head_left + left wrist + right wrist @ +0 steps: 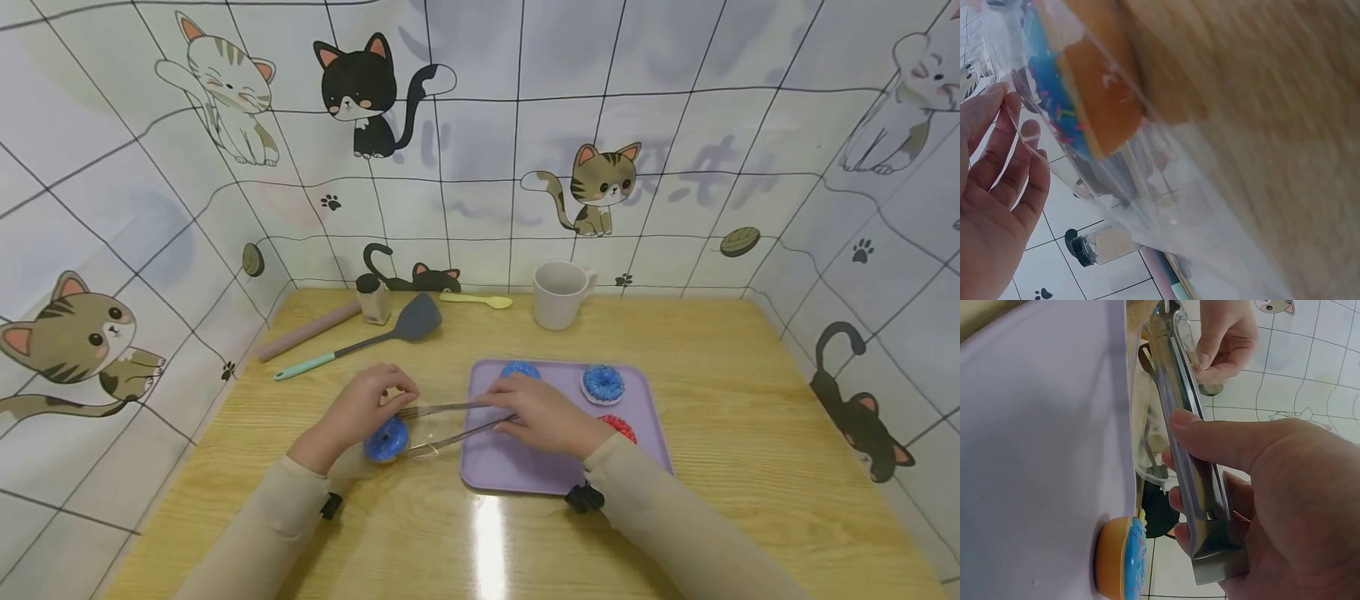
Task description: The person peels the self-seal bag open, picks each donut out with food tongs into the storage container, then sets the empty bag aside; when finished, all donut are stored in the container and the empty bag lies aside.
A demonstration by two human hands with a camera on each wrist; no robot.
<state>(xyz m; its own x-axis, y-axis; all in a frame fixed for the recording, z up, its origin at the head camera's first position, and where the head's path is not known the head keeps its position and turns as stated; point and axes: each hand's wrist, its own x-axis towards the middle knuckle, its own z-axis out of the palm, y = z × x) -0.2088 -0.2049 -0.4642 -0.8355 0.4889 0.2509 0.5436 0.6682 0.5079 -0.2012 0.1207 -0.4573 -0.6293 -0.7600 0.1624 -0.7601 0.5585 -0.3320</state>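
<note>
My left hand (367, 404) pinches the edge of a clear plastic bag (1210, 244) between thumb and fingertips. A blue-iced toy donut (387, 439) with sprinkles lies inside the bag, seen side-on through the film in the left wrist view. Metal tongs (1172, 369) are gripped in my right hand (543, 412), thumb on one arm and fingers curled round the other. Their arms are spread and point left, with the tips at the bag beside the donut. The right hand is over the left part of a lilac tray (525, 475).
The tray bears two blue donuts (603, 384) and a red one (619, 427), partly hidden by my right arm. Behind stand a grey mug (557, 296) and a dark-lidded jar (373, 302). A spatula (417, 319), a yellow spoon (480, 299) and a rolling pin (307, 332) lie nearby.
</note>
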